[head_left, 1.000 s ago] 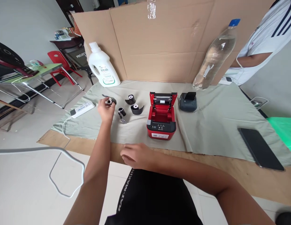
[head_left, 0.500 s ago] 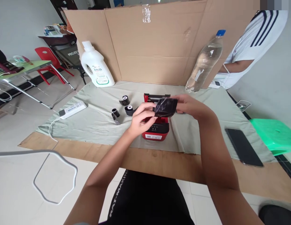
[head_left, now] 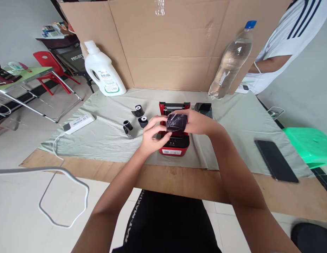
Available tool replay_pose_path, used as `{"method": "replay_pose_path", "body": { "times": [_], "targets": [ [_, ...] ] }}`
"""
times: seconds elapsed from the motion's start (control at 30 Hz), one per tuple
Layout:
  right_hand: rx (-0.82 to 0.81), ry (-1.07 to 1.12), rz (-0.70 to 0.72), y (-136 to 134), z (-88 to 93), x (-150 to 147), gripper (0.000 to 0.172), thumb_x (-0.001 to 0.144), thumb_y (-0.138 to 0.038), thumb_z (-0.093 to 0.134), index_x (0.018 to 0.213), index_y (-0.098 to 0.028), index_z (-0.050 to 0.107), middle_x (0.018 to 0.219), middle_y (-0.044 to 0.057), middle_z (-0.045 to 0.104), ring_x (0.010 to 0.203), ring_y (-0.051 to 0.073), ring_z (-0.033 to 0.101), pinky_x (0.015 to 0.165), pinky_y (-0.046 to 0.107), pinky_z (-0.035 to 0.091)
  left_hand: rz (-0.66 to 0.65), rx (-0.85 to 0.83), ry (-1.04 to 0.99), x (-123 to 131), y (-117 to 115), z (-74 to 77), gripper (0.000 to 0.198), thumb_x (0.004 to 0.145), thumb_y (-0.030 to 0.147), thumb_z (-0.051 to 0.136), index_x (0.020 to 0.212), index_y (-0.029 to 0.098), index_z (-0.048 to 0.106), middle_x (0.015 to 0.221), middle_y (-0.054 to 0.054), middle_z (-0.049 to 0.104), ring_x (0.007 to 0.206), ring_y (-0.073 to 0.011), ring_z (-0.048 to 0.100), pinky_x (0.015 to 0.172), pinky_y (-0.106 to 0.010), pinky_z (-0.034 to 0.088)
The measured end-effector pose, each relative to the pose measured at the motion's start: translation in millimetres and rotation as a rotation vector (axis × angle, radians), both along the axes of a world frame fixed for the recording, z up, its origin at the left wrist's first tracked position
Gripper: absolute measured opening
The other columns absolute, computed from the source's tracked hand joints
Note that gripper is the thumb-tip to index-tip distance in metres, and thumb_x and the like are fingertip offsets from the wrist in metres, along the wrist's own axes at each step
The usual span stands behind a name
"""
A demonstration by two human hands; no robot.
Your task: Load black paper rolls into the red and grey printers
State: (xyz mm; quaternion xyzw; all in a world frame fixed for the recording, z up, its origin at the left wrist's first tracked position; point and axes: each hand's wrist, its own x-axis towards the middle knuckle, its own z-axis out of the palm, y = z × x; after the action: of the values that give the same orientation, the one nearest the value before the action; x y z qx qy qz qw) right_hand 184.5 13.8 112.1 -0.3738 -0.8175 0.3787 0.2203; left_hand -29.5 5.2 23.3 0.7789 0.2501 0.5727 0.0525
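Both hands have moved since one second ago: the left hand (head_left: 152,139) has carried the roll (head_left: 176,122) from the left of the cloth (head_left: 105,142) to frame centre, and the right hand (head_left: 199,121) has risen from the front edge of the table (head_left: 163,175) to meet it. Left forearm: enters from lower left; fingers above, thumb below, clamped on the roll's left end. Right forearm: enters from lower right; wrist bent inward, back of hand upward, gripping the roll's right end, fingertips partly hidden. From where I stand, roll and hands cover most of the open printer (head_left: 179,142); the right hand also covers part of the grey unit (head_left: 205,109). Surroundings: three other rolls (head_left: 138,111), left of centre, one just beside the left fingers; white bar (head_left: 80,123), left; jug (head_left: 104,73), upper left; cardboard (head_left: 168,49), top centre; bottle (head_left: 232,63), upper right; phone (head_left: 276,161), lower right. One person (head_left: 282,52) occupies the upper right edge.
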Motion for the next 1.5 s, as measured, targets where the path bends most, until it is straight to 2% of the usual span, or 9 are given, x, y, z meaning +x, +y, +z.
{"method": "replay_pose_path", "body": {
  "times": [0.17, 0.33, 0.47, 0.73, 1.03, 1.17, 1.3, 1.4, 1.5],
  "targets": [
    [0.012, -0.055, -0.061, 7.2, -6.9, -5.5, 0.016, 0.09, -0.024, 0.06, 0.099, -0.016, 0.071, 0.084, 0.002, 0.07, 0.075, 0.016, 0.061, 0.068, 0.027, 0.043, -0.007, 0.202, 0.125, -6.2, -13.1, -6.1, 0.003, 0.087, 0.029, 0.07, 0.084, 0.028, 0.07, 0.092, -0.001, 0.076, 0.103, -0.0238, 0.064, 0.107, -0.055, 0.04],
    [-0.045, -0.197, -0.138, 5.6, -10.5, -11.7, 0.026, 0.1, -0.03, 0.047, 0.102, -0.018, 0.07, 0.073, 0.0, 0.066, 0.067, 0.016, 0.06, 0.064, 0.029, 0.041, -0.013, 0.276, 0.252, -7.7, -30.6, -25.9, 0.01, 0.085, 0.022, 0.069, 0.088, 0.031, 0.072, 0.081, 0.005, 0.075, 0.086, -0.0178, 0.064, 0.099, -0.047, 0.035],
    [0.075, -0.301, -0.211, 3.3, -17.7, -17.6, 0.033, 0.105, -0.026, 0.038, 0.093, -0.019, 0.067, 0.083, 0.004, 0.07, 0.074, 0.018, 0.06, 0.069, 0.03, 0.04, -0.007, 0.244, 0.279, -7.0, -30.9, -34.7, 0.013, 0.085, 0.02, 0.064, 0.09, 0.03, 0.071, 0.08, 0.004, 0.075, 0.084, -0.0167, 0.065, 0.094, -0.043, 0.035],
    [0.349, -0.588, -0.257, 5.5, -38.9, -36.3, 0.029, 0.106, -0.019, 0.037, 0.105, -0.016, 0.066, 0.102, 0.016, 0.074, 0.093, 0.028, 0.064, 0.075, 0.035, 0.038, 0.02, 0.172, 0.267, -12.2, -24.5, -26.0, 0.005, 0.085, 0.027, 0.068, 0.089, 0.027, 0.069, 0.082, 0.001, 0.075, 0.085, -0.0195, 0.063, 0.089, -0.043, 0.037],
    [0.269, -0.59, -0.206, 19.0, -53.0, -38.3, 0.019, 0.095, -0.012, 0.053, 0.099, -0.019, 0.069, 0.113, 0.01, 0.076, 0.111, 0.027, 0.065, 0.098, 0.04, 0.036, 0.034, 0.124, 0.301, -10.0, -24.5, -22.5, 0.006, 0.088, 0.029, 0.066, 0.084, 0.027, 0.07, 0.081, 0.001, 0.073, 0.083, -0.0182, 0.063, 0.087, -0.042, 0.04],
    [0.193, -0.509, -0.174, 17.1, -41.3, -31.8, 0.019, 0.094, -0.012, 0.054, 0.096, -0.019, 0.071, 0.104, 0.007, 0.077, 0.099, 0.023, 0.067, 0.092, 0.036, 0.039, 0.064, 0.141, 0.304, -10.0, -25.3, -20.1, 0.011, 0.09, 0.027, 0.064, 0.081, 0.025, 0.069, 0.078, 0.0, 0.073, 0.079, -0.0179, 0.064, 0.083, -0.041, 0.042],
    [0.141, -0.246, -0.092, 4.9, -10.2, -10.0, 0.022, 0.096, -0.023, 0.052, 0.09, -0.019, 0.073, 0.09, 0.004, 0.075, 0.082, 0.019, 0.064, 0.077, 0.031, 0.043, 0.094, 0.202, 0.304, -10.8, -26.5, -18.8, 0.01, 0.091, 0.025, 0.064, 0.082, 0.024, 0.068, 0.077, 0.0, 0.073, 0.076, -0.0176, 0.064, 0.079, -0.039, 0.042],
    [0.3, -0.048, -0.23, 0.4, 4.1, 1.8, 0.027, 0.1, -0.028, 0.048, 0.097, -0.02, 0.074, 0.098, 0.005, 0.074, 0.094, 0.022, 0.064, 0.084, 0.034, 0.046, 0.065, 0.245, 0.267, -11.6, -27.2, -21.0, 0.006, 0.092, 0.023, 0.064, 0.089, 0.024, 0.068, 0.079, 0.0, 0.073, 0.078, -0.0174, 0.065, 0.077, -0.037, 0.042],
    [0.498, 0.009, -0.398, 8.9, -2.2, 3.3, 0.028, 0.1, -0.027, 0.046, 0.113, -0.021, 0.071, 0.114, 0.009, 0.071, 0.114, 0.027, 0.058, 0.097, 0.041, 0.045, 0.07, 0.257, 0.301, -12.1, -27.7, -24.8, 0.005, 0.093, 0.025, 0.064, 0.094, 0.025, 0.069, 0.082, 0.0, 0.074, 0.08, -0.018, 0.066, 0.077, -0.037, 0.042]
  ]
}}
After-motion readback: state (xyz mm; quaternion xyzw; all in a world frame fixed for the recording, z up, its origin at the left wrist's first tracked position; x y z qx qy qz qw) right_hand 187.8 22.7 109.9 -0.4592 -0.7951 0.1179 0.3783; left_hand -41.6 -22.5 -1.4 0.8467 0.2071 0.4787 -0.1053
